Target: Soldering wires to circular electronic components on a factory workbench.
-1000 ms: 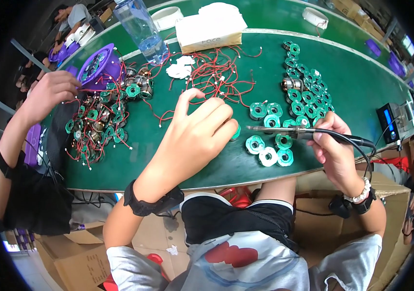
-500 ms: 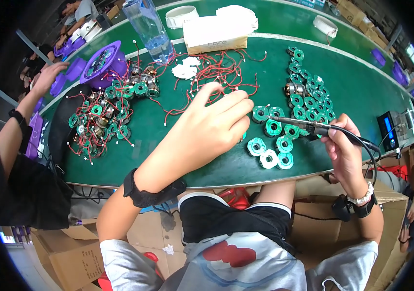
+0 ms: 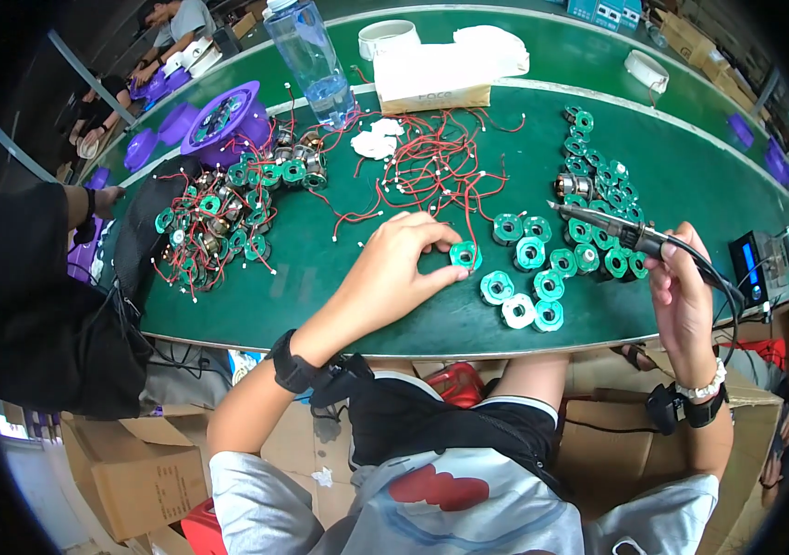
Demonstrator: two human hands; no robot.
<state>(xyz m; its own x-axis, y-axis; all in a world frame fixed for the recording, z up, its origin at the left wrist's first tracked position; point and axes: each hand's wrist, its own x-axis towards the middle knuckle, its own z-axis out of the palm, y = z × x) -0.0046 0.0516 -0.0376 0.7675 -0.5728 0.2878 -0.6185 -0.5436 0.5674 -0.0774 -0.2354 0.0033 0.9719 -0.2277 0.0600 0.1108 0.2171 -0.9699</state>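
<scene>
My left hand (image 3: pixel 399 273) is closed, thumb and fingers pinching a small motor with a green ring-shaped circuit board (image 3: pixel 465 257) on the bench. A red wire (image 3: pixel 470 213) runs from the wire pile down to that board. In my right hand (image 3: pixel 683 282) is a soldering iron (image 3: pixel 611 225) with a black cable; its tip points left, above the green-topped motors (image 3: pixel 530 252) and apart from the held one. Several such motors stand close by, one with a white top (image 3: pixel 518 312). Loose red wires (image 3: pixel 431 157) lie tangled beyond my left hand.
Wired motors (image 3: pixel 214 222) are heaped at the left, beside a purple bowl (image 3: pixel 242 116). A water bottle (image 3: pixel 316 69), a tissue box (image 3: pixel 436 88) and crumpled tissue (image 3: pixel 376 141) stand behind. The soldering station (image 3: pixel 750 264) is at the right. A co-worker's dark sleeve (image 3: pixel 34 268) is at left.
My left hand has come down from above the wires and closed on a motor, with a red wire now at its board. The iron has lifted off the motors. The co-worker's hand has drawn back.
</scene>
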